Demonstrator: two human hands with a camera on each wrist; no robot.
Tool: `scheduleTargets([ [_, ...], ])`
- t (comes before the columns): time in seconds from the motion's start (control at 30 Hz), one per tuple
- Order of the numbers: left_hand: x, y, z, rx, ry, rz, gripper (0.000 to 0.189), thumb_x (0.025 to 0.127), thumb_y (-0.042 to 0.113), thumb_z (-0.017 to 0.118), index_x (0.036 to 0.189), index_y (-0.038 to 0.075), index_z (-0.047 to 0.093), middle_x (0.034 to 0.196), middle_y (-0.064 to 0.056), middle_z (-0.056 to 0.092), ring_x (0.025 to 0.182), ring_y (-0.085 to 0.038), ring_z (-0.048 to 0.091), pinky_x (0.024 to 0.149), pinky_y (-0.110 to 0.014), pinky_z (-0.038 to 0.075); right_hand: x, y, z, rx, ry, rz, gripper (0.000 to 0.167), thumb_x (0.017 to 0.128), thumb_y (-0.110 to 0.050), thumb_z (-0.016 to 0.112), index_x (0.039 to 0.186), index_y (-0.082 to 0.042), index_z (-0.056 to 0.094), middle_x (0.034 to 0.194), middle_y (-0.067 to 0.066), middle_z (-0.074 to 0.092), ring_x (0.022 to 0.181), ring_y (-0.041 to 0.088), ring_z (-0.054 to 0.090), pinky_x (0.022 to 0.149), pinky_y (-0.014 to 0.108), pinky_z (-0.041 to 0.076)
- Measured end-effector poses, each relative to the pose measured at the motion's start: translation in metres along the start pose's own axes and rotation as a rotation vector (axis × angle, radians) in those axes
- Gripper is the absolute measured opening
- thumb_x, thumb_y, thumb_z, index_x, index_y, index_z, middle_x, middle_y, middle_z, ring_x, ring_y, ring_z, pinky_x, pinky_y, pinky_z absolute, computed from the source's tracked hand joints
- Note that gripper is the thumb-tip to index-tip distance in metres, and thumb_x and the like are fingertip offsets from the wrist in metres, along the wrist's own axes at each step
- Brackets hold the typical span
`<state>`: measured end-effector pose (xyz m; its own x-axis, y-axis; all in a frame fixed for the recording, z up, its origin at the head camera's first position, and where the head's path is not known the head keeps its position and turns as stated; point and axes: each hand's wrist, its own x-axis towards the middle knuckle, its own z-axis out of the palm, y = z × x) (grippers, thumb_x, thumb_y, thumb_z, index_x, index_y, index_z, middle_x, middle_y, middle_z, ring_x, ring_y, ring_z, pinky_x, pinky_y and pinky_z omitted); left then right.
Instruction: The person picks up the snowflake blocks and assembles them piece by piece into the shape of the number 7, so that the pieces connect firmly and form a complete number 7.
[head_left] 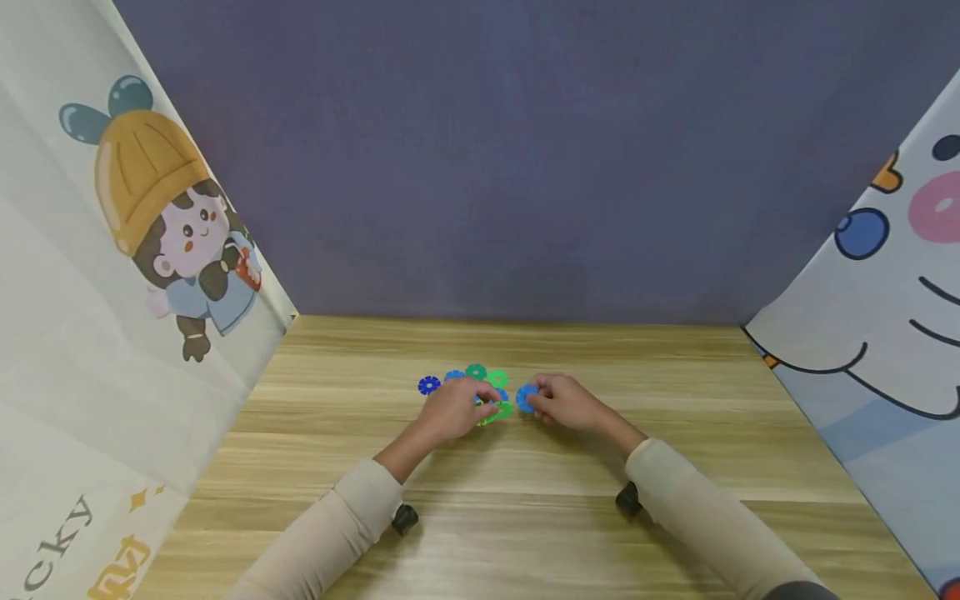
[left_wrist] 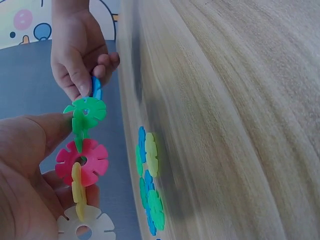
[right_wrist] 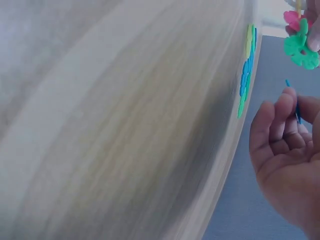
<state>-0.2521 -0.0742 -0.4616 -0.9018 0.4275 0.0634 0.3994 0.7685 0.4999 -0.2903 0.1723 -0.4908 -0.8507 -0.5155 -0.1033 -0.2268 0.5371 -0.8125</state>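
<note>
My left hand (head_left: pixel 453 408) grips a chain of notched plastic snowflake discs slotted together. In the left wrist view the chain runs from a whitish disc (left_wrist: pixel 102 227) through a yellow disc (left_wrist: pixel 76 190) and a pink disc (left_wrist: pixel 95 162) to green ones, the end green disc (left_wrist: pixel 97 107) lying nearest the other hand. Between thumb and fingers, my right hand (head_left: pixel 566 404) pinches a single blue disc (head_left: pixel 526 397). A small gap separates it from the chain in the head view. Both hands are above the wooden table (head_left: pixel 525 533).
Loose discs lie flat on the table behind the left hand, among them a dark blue disc (head_left: pixel 429 385) and a dark green disc (head_left: pixel 476 372). A dark blue-grey panel (head_left: pixel 510 167) stands behind. Cartoon-printed side panels (head_left: pixel 60 333) flank the table.
</note>
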Motion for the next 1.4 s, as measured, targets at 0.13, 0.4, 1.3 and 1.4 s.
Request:
scheduleTargets([
  [0.13,0.0,0.001,0.0,-0.017,0.003,-0.006,0.017,0.097,0.032,0.07,0.11,0.023,0.077,0.106,0.008,0.077,0.095,-0.016,0.07,0.071,-0.03,0.054,-0.002,0.001,0.001,0.067,-0.047,-0.017,0.018,0.105,-0.016,0.057,0.114,-0.002,0.062,0.074,0.002,0.062,0.06,0.012,0.057,0.057,0.026,0.052],
  [0.4,0.001,-0.001,0.003,-0.019,0.005,-0.02,0.016,0.097,0.031,0.07,0.109,0.023,0.077,0.106,0.008,0.077,0.093,-0.014,0.069,0.07,-0.03,0.053,-0.007,0.0,0.001,0.156,-0.083,0.038,0.022,0.106,-0.019,0.054,0.117,-0.003,0.065,0.075,0.002,0.058,0.064,0.013,0.055,0.06,0.029,0.055],
  [1.3,0.0,0.006,0.013,0.053,0.081,0.126,0.012,0.094,0.029,0.073,0.101,0.02,0.077,0.104,0.005,0.076,0.097,-0.017,0.07,0.081,-0.03,0.056,-0.01,0.004,0.004,0.301,-0.152,0.088,0.027,0.106,-0.025,0.056,0.089,-0.005,0.062,0.067,-0.002,0.056,0.058,0.01,0.054,0.06,0.028,0.055],
  [1.4,-0.001,0.007,0.016,0.06,0.117,0.145,0.012,0.093,0.028,0.075,0.101,0.02,0.077,0.101,0.004,0.076,0.094,-0.016,0.07,0.081,-0.029,0.056,-0.011,0.004,0.005,0.332,-0.149,0.084,0.026,0.107,-0.023,0.055,0.09,-0.005,0.063,0.067,-0.002,0.057,0.059,0.01,0.055,0.06,0.027,0.055],
])
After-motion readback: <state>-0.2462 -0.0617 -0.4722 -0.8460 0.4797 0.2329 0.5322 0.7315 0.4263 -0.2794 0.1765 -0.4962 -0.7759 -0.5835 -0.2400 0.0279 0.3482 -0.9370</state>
